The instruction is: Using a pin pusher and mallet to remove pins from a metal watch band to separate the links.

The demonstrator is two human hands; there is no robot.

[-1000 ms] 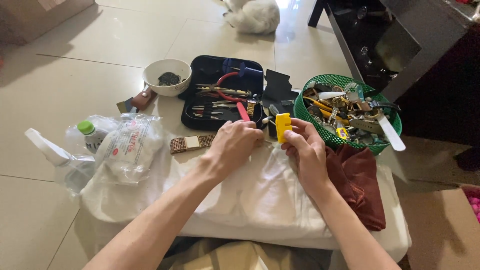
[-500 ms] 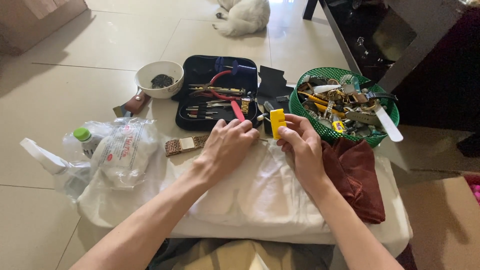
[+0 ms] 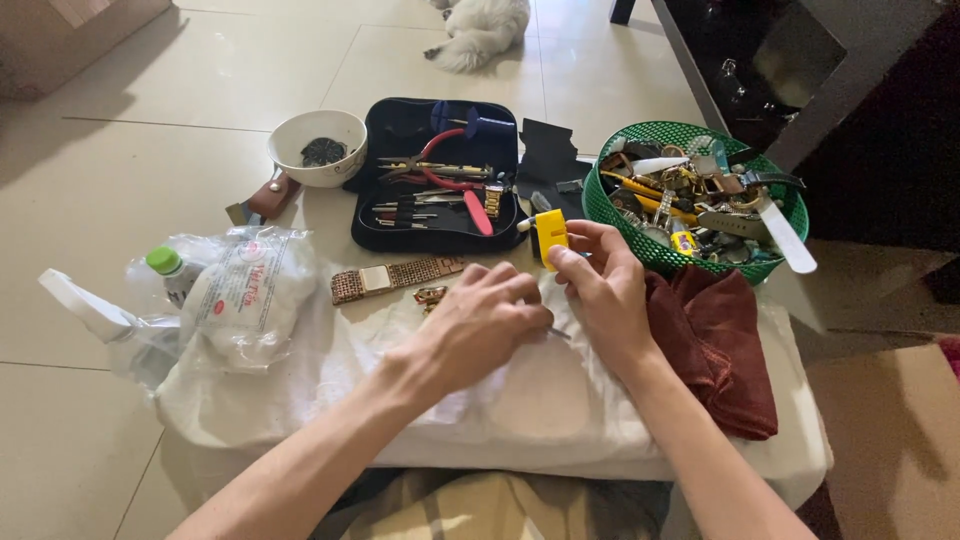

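My right hand [image 3: 600,290] grips a small yellow block-shaped tool [image 3: 551,238] above the white cushion [image 3: 540,410]. My left hand [image 3: 480,325] rests beside it, its fingers pinched on a thin metal pin at the fingertips. A gold mesh watch band [image 3: 395,277] lies just left of my left hand, with a small metal piece [image 3: 431,295] close by.
An open black tool case [image 3: 440,175] with pliers and screwdrivers sits ahead. At right stand a green basket [image 3: 690,200] of watch parts and a dark red cloth [image 3: 715,345]. A white bowl [image 3: 318,148], plastic bags with a bottle [image 3: 215,290] and a furry animal [image 3: 485,30] lie about.
Both hands have stayed together over the cushion, shifting slightly; the yellow tool stays in my right hand. The view has tilted a little.
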